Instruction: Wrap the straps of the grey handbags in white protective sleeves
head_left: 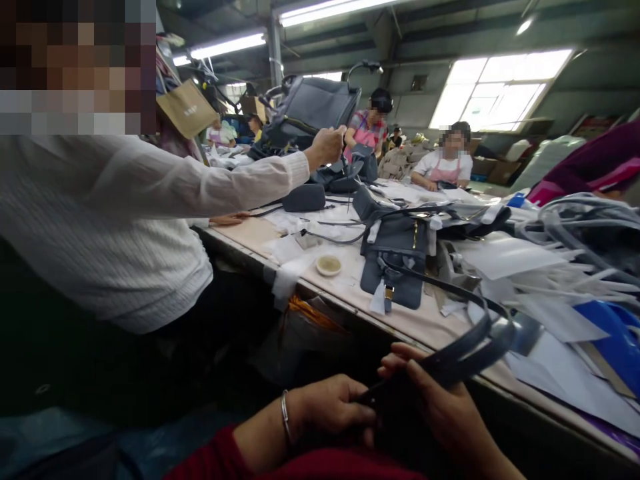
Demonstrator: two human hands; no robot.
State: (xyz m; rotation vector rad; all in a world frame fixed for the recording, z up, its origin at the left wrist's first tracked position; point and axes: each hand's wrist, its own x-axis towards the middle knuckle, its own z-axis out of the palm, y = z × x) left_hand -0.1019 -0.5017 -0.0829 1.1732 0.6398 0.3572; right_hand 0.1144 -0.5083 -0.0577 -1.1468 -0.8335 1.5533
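Note:
Low in front of me, at the table's near edge, my left hand (336,408) pinches the end of a dark strap (465,350). A silver bracelet (285,417) circles that wrist. My right hand (440,403) wraps round the same strap farther along, with its fingertips showing above it. From there the strap bends in loops toward a dark grey bag (395,257) that lies on the table. The bag has a gold zip (415,235) and a gold buckle (389,292). Whether the strap is joined to the bag I cannot make out.
The long table (345,303) carries a small round dish (329,265), white paper sheets (515,255), grey tubing (590,217) and a blue item (613,333). At left a co-worker's white sleeve (225,183) reaches across toward a large dark bag (320,103). Other people work farther back.

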